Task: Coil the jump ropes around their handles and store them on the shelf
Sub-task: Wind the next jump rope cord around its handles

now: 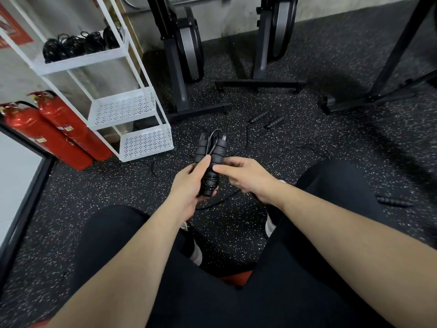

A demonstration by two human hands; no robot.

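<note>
Black rubber floor (pixel 307 143) flecked with white runs to a pale wall (pixel 227 17). Two red fire extinguishers (pixel 54 133) lean at the left. Dark exercise-machine frames (pixel 186 55) stand along the wall.

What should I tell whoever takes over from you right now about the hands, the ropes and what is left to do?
Left hand: grips the pair of handles, held together, cord already wound around their lower part.
Right hand: fingers curled on the loose cord, which trails from the hand to the floor.
Done: several coiled ropes sit on the top tier of the white shelf.
Left: finish winding this rope and shelve it. More handles lie on the floor, two behind and one to the right, with slack cord around them; those need coiling and storing too.
</note>
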